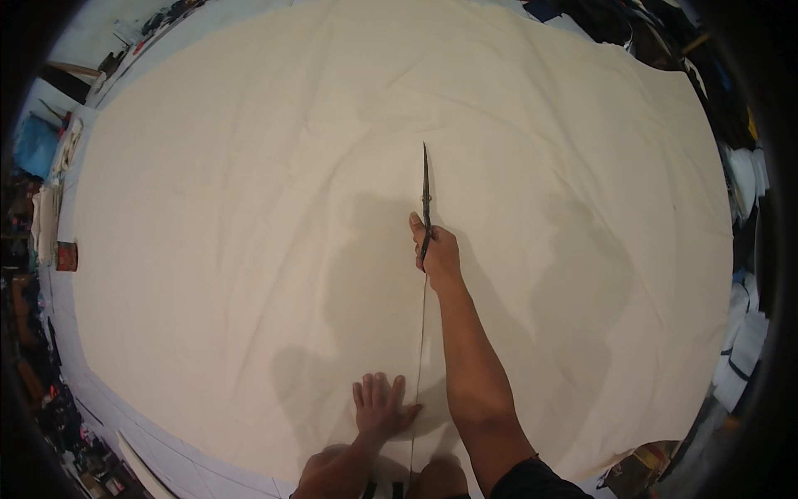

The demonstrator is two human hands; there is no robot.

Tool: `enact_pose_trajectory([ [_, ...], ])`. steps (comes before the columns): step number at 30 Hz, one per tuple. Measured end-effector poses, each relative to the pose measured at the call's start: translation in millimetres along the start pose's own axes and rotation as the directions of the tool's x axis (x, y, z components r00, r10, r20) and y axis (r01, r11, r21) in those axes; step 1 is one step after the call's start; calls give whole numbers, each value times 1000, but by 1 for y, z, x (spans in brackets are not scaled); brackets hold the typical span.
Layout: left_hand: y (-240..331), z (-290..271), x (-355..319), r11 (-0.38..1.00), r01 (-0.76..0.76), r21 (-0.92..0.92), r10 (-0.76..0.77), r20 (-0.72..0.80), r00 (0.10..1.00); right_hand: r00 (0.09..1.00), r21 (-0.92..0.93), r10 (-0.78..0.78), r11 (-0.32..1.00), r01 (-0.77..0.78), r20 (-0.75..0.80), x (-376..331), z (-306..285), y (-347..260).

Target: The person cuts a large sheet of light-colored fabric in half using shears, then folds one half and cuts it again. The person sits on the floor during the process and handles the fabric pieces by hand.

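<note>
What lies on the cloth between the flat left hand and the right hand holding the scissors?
Only cream cloth with a straight cut line running from the scissors back, beside the left hand; right hand. Head view.

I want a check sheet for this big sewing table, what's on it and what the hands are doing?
Surface: wide table, almost fully covered by the cloth.
Job's things: cream fabric sheet spread flat with soft creases; a straight cut line runs from the near edge up to the dark scissors.
Clutter: small dark red container at the left edge.
Grippers: right hand grips the scissors, blades pointing away; left hand pressed flat on the fabric beside the cut.
Cables: nothing seen.
Surroundings: stacked fabrics and papers ring the table; too blurred for detail.
</note>
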State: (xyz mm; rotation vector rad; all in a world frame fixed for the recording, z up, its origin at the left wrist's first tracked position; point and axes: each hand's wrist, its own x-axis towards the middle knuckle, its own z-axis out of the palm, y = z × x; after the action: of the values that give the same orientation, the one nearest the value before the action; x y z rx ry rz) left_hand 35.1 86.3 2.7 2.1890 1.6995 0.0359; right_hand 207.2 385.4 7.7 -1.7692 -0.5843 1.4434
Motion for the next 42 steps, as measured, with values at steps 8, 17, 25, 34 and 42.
enact_pose_trajectory([
  [8,2,-2,2,1000,-14,-19,13,-18,1000,1000,24,0,1000,0,-31,43,6,-36],
  [17,-2,5,0,999,-26,-33,26,-13,1000,999,102,41,994,-40,-3,74,8,-67],
  [25,-1,7,-1,999,-23,-22,22,-71,997,997,47,-73,996,74,-28,89,14,-51],
  [34,-33,-61,240,958,-97,-269,-42,-469,882,985,-257,-101,964,62,-142,81,16,-60],
  [42,-33,-70,389,999,26,-35,-37,-395,918,991,-95,-55,995,44,-120,81,24,-56],
])
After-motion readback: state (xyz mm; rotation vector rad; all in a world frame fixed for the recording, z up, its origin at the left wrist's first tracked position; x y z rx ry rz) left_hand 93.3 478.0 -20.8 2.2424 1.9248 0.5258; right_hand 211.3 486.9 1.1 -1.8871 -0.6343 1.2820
